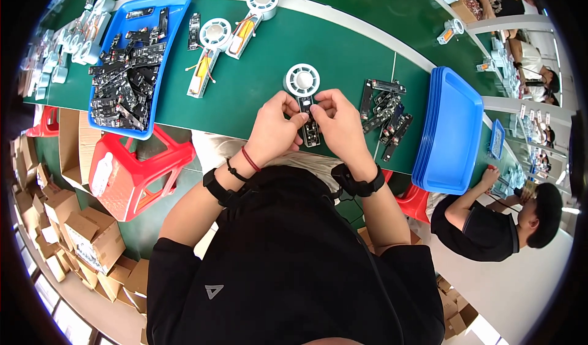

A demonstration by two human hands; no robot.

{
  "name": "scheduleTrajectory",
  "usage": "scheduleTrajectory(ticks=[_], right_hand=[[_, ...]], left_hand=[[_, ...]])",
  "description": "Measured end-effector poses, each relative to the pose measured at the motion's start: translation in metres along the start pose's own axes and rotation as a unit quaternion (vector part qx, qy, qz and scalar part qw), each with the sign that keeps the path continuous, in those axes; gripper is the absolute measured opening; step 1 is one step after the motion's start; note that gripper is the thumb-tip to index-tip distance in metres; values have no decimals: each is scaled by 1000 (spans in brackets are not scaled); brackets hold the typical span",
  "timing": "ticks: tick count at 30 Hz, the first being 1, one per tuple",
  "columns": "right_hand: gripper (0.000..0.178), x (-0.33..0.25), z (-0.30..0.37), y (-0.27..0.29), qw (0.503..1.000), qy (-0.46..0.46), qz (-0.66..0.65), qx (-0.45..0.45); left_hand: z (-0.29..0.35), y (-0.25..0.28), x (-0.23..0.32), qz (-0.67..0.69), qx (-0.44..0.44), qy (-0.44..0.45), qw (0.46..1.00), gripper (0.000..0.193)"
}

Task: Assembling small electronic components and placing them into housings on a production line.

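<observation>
In front of me a small handheld fan lies on the green table, its round white slotted head pointing away from me. A black electronic module runs along its handle, toward my body. My left hand is closed on the handle from the left, thumb and fingers at the module's edge. From the right, my right hand closes on it too, its thumb near the upper end of the module. My fingers cover part of the handle, so how the module sits in it is partly hidden.
Left stands a blue tray full of black modules. Two open fans with orange-yellow cells and wires lie beside it. Loose black modules are heaped right, before stacked blue trays. A red stool stands below; a co-worker sits right.
</observation>
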State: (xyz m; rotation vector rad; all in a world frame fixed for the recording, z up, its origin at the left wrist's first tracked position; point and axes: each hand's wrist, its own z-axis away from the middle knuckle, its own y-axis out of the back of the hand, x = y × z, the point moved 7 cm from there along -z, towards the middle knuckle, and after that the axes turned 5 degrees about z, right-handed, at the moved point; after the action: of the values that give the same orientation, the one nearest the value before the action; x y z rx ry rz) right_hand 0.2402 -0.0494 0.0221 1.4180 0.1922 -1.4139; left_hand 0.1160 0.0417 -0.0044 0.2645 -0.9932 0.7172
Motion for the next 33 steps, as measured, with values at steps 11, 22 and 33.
scheduleTrajectory(ticks=[11, 22, 33], right_hand=[[39, -45, -63, 22, 932, 97, 334, -101], [36, 7, -274, 179, 950, -146, 269, -56], [28, 12, -76, 116, 817, 176, 542, -91]], left_hand=[[-24, 16, 86, -480, 140, -332, 800, 33], [-122, 68, 167, -670, 239, -308, 632, 52], [-4, -4, 93, -538, 101, -377, 747, 59]])
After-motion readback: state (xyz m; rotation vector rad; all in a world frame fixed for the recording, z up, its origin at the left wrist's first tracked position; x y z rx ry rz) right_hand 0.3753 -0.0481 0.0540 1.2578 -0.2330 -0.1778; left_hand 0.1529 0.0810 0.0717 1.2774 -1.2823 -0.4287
